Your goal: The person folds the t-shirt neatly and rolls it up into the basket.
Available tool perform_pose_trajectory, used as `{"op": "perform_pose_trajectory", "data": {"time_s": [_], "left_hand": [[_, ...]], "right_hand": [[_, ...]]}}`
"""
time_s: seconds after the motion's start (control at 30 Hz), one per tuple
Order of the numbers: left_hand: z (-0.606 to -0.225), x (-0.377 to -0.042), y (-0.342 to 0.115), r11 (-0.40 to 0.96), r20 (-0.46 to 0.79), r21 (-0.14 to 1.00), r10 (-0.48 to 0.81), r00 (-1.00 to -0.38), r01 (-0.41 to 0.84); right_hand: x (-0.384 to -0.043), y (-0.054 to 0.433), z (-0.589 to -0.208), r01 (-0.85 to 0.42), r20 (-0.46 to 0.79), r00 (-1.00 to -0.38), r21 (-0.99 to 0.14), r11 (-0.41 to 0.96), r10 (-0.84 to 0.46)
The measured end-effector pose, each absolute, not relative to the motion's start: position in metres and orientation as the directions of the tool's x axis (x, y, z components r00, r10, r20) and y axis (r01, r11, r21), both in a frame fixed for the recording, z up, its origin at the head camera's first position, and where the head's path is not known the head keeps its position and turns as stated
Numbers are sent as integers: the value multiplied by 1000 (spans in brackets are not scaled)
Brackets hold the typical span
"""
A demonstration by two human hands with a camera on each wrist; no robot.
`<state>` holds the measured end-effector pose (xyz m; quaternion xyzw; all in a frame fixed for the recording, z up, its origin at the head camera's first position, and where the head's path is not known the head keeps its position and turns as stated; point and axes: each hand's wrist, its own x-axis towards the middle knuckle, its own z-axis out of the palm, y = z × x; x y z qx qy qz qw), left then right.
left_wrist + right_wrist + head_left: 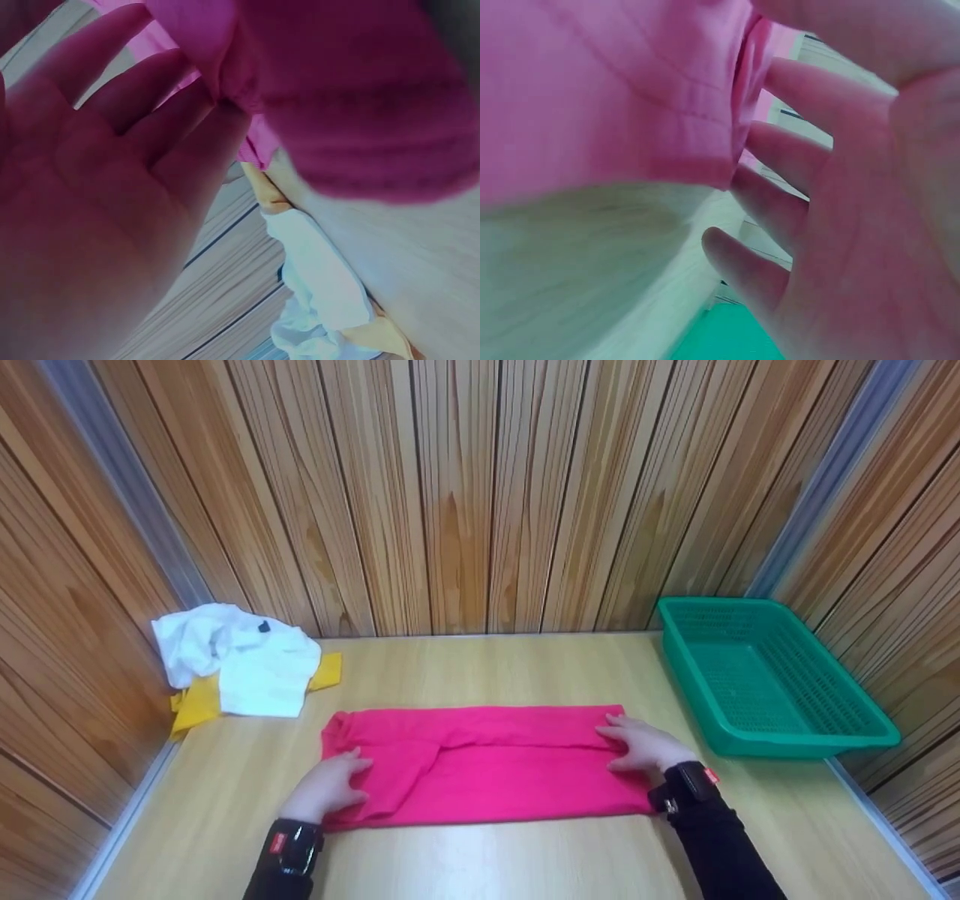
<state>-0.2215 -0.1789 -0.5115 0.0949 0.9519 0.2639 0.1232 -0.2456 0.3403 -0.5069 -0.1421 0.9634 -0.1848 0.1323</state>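
where the folded bright-pink fabric (510,784) lies: across the pale wooden tabletop (487,671)
left hand (322,789): fingers extended, touching its left end
right hand (646,744): fingers spread, touching its right end
back left: crumpled white cloth (266,682) over yellow cloth (199,705)
far right: rectangular green plastic basket (810,745)

cloth (517,784) pink | basket (795,744) green | garment (262,682) white | fabric (199,709) yellow | wall (457,525) wood-grained

The place is a little nook, like a booth — striped, wood-look walls (457,502) stand on three sides of a pale table (487,671). Home or shop — that is hard to tell.
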Motion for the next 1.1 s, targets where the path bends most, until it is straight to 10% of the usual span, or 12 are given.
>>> {"op": "perform_pose_trajectory", "data": {"time_s": [0.77,1.1], "left_hand": [[-510,-254,-175,835,-201,546,205,-958,64],[-498,-243,-153,849,86,460,250,-964,261]], "right_hand": [[-272,338,-514,-212,-169,-942,-373,903,-291],[-272,337,-514,-217,-161,-941,-390,895,-298]]}}
